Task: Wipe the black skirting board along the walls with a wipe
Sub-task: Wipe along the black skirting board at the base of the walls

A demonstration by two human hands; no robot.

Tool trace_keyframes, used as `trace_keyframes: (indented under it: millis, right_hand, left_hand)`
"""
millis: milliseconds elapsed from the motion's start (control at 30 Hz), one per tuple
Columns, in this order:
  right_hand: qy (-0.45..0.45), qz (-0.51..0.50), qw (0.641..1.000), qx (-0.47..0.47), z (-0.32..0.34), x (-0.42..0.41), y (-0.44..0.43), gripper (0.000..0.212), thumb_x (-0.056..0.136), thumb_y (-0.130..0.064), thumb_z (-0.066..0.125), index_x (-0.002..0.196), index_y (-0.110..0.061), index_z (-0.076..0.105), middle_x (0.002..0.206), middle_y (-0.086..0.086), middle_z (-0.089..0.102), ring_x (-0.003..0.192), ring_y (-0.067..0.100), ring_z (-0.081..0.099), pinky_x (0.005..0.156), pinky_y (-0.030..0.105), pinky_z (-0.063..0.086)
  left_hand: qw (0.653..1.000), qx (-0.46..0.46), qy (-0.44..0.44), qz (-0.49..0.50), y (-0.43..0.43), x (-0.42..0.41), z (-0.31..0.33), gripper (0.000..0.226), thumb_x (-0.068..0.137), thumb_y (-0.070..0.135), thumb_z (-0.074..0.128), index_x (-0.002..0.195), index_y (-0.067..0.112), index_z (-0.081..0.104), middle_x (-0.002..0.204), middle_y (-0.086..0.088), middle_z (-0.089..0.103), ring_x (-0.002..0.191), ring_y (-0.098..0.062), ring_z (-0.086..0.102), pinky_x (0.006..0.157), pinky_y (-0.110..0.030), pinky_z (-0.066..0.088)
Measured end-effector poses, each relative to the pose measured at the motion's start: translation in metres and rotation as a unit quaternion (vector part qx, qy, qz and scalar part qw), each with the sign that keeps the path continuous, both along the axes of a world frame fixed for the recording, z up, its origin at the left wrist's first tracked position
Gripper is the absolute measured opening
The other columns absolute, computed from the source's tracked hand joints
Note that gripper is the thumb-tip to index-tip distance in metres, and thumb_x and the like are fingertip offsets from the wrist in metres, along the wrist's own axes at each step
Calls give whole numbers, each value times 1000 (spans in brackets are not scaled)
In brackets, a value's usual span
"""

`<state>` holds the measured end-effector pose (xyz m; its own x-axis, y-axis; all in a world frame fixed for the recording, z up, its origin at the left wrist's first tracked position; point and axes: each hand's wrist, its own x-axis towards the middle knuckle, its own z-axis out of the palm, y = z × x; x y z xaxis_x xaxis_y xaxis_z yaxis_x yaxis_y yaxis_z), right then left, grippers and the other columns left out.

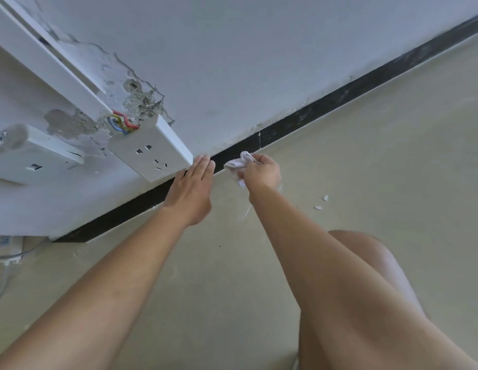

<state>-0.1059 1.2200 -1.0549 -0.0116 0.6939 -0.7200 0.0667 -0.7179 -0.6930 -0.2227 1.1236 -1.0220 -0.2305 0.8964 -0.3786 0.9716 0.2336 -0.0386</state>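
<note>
A black skirting board [326,102] runs diagonally along the foot of the white wall, from lower left to upper right. My right hand [261,170] is shut on a crumpled white wipe [239,164], which sits just below the board, at or very near its lower edge. My left hand [191,190] lies flat with its fingers together, covering part of the board just left of the wipe. Its fingertips reach the wall beside a white socket.
A white socket box [152,150] with loose coloured wires juts out from the wall above my left hand, below cracked plaster [141,100]. A second socket [32,156] sits further left. Small white flakes [321,202] lie on the beige floor. My bare knee [366,252] is at lower right.
</note>
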Motion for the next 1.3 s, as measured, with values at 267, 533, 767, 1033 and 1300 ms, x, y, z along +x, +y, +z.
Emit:
trace_keyframes:
  millis: [267,533,767,1033,1300]
  right_hand:
    - [58,54,986,-147,-19,-51,-10,16,92,-26,65,92,-12,71,81,4,66,79,22,64,74,32,51]
    - [41,-69,989,-123,-53,-53,34,13,88,-2,68,99,-8,71,81,5,66,71,19,60,58,20,48]
    - [-27,-229,971,56,-25,25,118,39,84,-1,70,121,-12,69,99,3,72,96,21,73,90,33,59]
    - [-106,-83,986,101,-30,57,121,24,82,-8,73,95,-26,64,92,-4,71,98,21,73,88,42,61]
    - [-100,-118,977,148,-77,53,128,25,86,-24,70,111,-25,66,103,-4,71,88,11,67,67,23,54]
  left_hand:
    - [1000,26,-1,-1,-5,-7,-26,77,83,1,35,152,8,2,161,-5,-5,148,-18,-9,120,-37,1]
    - [992,71,31,-98,3,-36,-47,70,84,5,24,152,4,8,161,-12,3,149,-24,0,120,-36,10]
    - [976,84,51,-192,45,-6,-57,65,90,12,26,152,4,9,161,-14,1,148,-27,-1,119,-46,8]
    - [997,56,0,-62,89,40,-67,74,94,32,32,151,2,-4,159,-14,-13,147,-26,-15,116,-55,-7]
    - [990,140,12,-27,93,58,-97,80,84,17,49,150,-1,9,160,-17,5,148,-29,2,119,-51,6]
